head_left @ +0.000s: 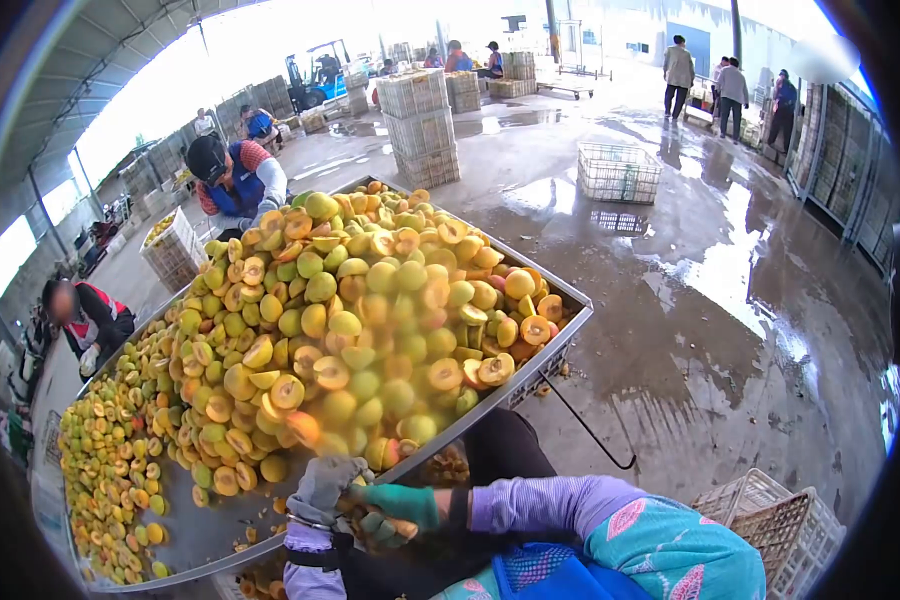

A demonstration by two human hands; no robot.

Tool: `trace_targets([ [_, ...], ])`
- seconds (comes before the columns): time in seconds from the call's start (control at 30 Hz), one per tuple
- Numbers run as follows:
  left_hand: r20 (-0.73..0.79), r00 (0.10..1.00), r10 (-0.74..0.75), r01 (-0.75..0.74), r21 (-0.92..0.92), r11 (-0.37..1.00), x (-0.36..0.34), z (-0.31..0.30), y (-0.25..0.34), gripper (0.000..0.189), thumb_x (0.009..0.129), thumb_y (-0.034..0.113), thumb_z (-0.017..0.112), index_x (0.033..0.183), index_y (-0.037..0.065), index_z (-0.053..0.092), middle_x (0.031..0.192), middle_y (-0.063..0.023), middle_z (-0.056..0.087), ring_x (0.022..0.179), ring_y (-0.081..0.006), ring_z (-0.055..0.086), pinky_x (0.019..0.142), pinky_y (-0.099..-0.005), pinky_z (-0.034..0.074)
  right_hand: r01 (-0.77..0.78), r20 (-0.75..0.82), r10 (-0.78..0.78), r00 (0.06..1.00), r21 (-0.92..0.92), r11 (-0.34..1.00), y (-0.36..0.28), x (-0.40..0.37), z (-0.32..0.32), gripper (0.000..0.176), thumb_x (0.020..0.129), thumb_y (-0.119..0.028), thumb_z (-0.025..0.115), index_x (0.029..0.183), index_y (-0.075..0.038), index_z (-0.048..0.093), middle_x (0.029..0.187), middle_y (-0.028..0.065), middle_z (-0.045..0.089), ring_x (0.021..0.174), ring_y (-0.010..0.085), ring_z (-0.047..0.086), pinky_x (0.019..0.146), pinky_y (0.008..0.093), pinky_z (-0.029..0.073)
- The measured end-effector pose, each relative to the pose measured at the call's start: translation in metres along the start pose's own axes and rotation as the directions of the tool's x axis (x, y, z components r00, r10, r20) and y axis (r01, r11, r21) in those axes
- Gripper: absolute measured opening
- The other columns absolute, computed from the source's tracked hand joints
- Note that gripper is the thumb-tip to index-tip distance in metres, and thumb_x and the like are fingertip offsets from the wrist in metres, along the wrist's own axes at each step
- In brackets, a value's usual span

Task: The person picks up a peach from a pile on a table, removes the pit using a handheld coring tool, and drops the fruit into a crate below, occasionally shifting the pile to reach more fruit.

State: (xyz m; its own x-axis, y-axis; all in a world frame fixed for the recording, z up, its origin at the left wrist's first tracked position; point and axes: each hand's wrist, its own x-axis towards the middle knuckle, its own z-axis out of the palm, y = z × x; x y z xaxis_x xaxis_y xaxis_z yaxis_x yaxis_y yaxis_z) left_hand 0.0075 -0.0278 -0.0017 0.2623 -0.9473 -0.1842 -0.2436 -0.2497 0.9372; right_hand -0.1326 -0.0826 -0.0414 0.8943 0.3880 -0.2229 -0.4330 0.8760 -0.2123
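Note:
Low in the head view, my two gloved hands are together at the near edge of a metal table (208,562). My left hand (325,488), in a grey glove, is closed around a yellowish piece of fruit (357,486), apparently a peach. Against it, my right hand (402,508) in a green glove has its fingers curled. A brownish-orange piece (404,527) shows at those fingers; what it is, I cannot make out. A heap of halved yellow-green peaches (300,300) covers much of the table beyond, many with cut faces or pits showing.
Across the heap, a person in a blue vest (235,185) leans over it; another person (90,320) works at the left. Stacked crates (420,130) and a single crate (618,173) stand on the wet floor (670,330). More crates (785,530) are at my right.

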Motion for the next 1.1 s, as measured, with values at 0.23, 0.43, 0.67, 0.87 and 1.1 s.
trace_targets([
  [0.23,-0.112,0.98,0.166,-0.176,-0.088,0.981,0.0,0.011,-0.025,0.022,0.086,0.012,0.051,0.077,0.001,0.068,0.075,-0.0093,0.068,0.069,-0.0165,0.064,0.062,-0.027,0.049,-0.048,-0.147,0.034,0.989,-0.089,0.995,-0.002,-0.016,0.016,0.044,0.099,-0.048,0.036,0.071,-0.015,0.046,0.048,-0.0044,0.038,0.033,0.0091,0.032,0.034,0.0243,0.028],
  [0.43,-0.071,0.932,0.355,-0.36,-0.289,0.887,-0.001,0.024,-0.002,0.029,0.091,0.021,0.047,0.08,0.002,0.066,0.074,-0.0092,0.064,0.069,-0.0201,0.061,0.064,-0.0303,0.048,0.191,0.2,-0.224,0.954,0.17,0.967,0.015,-0.018,0.021,0.04,0.095,-0.048,0.048,0.075,-0.013,0.051,0.058,-0.0037,0.046,0.049,0.0105,0.045,0.044,0.0253,0.035],
  [0.67,-0.492,0.868,-0.063,-0.405,-0.777,0.482,-0.054,0.031,-0.035,0.029,0.095,0.029,0.053,0.109,0.004,0.059,0.104,-0.0108,0.064,0.084,-0.0229,0.065,0.062,-0.0351,0.054,0.265,0.12,-0.248,0.961,-0.156,0.952,0.02,-0.052,0.037,0.042,0.097,-0.055,0.04,0.08,-0.018,0.05,0.053,-0.0056,0.039,0.043,0.0119,0.038,0.043,0.0275,0.034],
  [0.87,-0.735,0.678,0.012,0.214,0.212,0.954,-0.157,-0.057,-0.087,0.023,0.089,0.023,0.058,0.1,0.004,0.064,0.094,-0.0124,0.066,0.084,-0.0244,0.066,0.071,-0.0351,0.053,0.228,-0.274,-0.23,0.934,-0.039,0.973,0.03,-0.035,-0.041,0.031,0.096,-0.05,0.045,0.093,-0.019,0.049,0.061,-0.0027,0.045,0.044,0.0104,0.041,0.041,0.026,0.035],
  [1.1,-0.528,0.847,0.056,0.299,0.56,0.773,-0.032,-0.019,0.007,0.041,0.081,0.035,0.067,0.107,0.003,0.061,0.099,-0.0189,0.065,0.093,-0.0285,0.064,0.078,-0.0377,0.049,0.279,-0.428,-0.449,0.784,-0.403,0.871,0.02,-0.033,0.002,0.038,0.095,-0.051,0.047,0.089,-0.014,0.051,0.06,-0.0016,0.047,0.044,0.0114,0.046,0.037,0.0265,0.036],
])
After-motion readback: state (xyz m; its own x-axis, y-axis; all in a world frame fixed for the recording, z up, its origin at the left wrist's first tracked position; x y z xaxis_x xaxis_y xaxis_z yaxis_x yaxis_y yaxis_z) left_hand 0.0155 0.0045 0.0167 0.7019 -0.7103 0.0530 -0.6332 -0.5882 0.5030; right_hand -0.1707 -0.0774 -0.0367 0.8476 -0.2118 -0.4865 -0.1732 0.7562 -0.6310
